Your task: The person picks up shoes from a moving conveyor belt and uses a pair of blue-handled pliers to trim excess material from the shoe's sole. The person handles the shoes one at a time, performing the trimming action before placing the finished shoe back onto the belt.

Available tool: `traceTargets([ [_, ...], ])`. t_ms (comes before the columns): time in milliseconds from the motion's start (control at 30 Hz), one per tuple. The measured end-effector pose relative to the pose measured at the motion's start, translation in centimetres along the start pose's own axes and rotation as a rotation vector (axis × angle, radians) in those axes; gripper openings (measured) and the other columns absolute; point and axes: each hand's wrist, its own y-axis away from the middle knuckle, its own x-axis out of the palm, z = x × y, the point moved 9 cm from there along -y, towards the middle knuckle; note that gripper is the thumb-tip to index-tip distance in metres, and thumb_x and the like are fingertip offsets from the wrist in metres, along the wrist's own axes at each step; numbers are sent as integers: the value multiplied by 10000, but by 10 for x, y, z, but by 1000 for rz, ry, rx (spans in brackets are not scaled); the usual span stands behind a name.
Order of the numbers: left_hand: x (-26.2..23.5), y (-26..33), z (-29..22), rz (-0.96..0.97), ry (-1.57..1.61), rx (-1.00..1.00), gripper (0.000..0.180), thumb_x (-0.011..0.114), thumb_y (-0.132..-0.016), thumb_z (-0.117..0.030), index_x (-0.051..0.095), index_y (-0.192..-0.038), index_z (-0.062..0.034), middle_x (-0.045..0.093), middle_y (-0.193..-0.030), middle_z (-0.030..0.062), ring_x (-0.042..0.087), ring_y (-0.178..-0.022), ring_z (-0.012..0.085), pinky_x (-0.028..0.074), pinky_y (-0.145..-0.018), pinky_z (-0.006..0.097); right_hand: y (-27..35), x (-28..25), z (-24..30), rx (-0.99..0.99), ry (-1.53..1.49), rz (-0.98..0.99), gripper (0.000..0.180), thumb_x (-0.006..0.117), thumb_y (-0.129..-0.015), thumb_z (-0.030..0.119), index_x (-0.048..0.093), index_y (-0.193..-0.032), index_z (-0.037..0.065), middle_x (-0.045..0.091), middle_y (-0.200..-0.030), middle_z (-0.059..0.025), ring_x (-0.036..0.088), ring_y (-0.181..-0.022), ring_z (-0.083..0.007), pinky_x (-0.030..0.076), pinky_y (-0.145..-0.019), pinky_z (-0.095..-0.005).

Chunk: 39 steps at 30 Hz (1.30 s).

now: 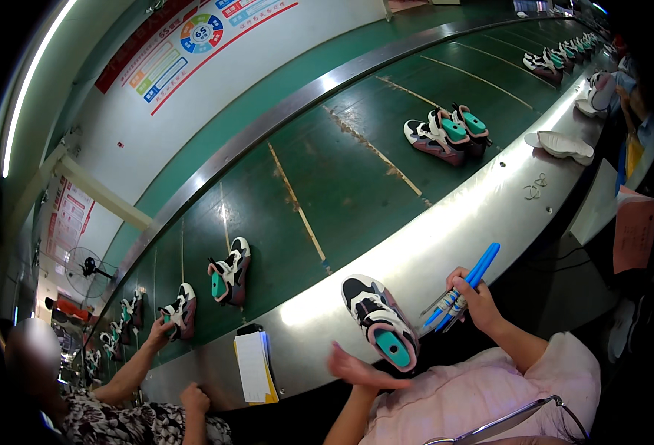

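A white, black and mauve sneaker (375, 319) with a teal insert in its opening lies on the metal ledge in front of me, toe pointing away. My left hand (360, 368) is held just left of the sneaker's heel, fingers stretched out and blurred, holding nothing. In my right hand (474, 297), right of the sneaker, is a bundle of slim blue pen-like tools (483, 265) with whitish wrapped parts and thin metal pieces at the lower end. Their exact kind does not show. My fingers are closed round the middle of the bundle.
A green conveyor belt (357, 200) runs beyond the ledge, carrying similar sneakers (446, 133). At left, a co-worker's hand (162, 332) touches a sneaker. A clipboard with paper (253, 367), wire rings (538, 185) and a pale shoe-shaped piece (564, 146) lie on the ledge.
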Motion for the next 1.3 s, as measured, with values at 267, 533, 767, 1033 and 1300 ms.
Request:
traceTargets([
  [267, 31, 44, -33, 323, -253, 723, 501, 672, -739, -344, 444, -1172, -449, 374, -1278, 79, 317, -1239, 321, 230, -1053, 463, -1, 8, 12, -59, 10, -2, 232, 470, -906, 298, 492, -817, 85, 466, -606, 16, 436, -444, -37, 342, -364, -173],
  [533, 27, -96, -92, 438, 93, -43, 765, 832, -444, -144, 439, -1098, -87, 383, -1229, 175, 426, -1130, 347, 383, -912, 410, 17, 16, 91, -233, 124, 103, 290, 449, -908, 342, 493, -810, 72, 472, -723, 11, 438, -520, -24, 339, -410, -159],
  [767, 27, -107, -93, 465, 100, -186, 846, 832, -432, -154, 410, -1161, -74, 363, -1261, 166, 412, -1161, 300, 364, -936, 360, 51, 77, 136, -391, 158, 514, 220, 489, -895, 256, 504, -843, 43, 485, -757, -35, 442, -670, -77, 349, -607, -215],
  [1033, 21, -106, -87, 431, 128, -215, 821, 825, -450, -133, 414, -1159, -75, 355, -1250, 172, 419, -1145, 312, 385, -911, 365, 52, 96, 129, -319, 220, 607, 135, 521, -873, 165, 519, -865, 30, 512, -770, -66, 465, -650, -118, 368, -595, -245],
  [1300, 13, -105, -81, 434, 140, -240, 850, 840, -439, -158, 409, -1167, -78, 345, -1261, 172, 416, -1151, 307, 386, -918, 369, 49, 102, 127, -408, 230, 535, 229, 523, -841, 237, 530, -771, 19, 533, -663, -100, 500, -574, -162, 418, -518, -252],
])
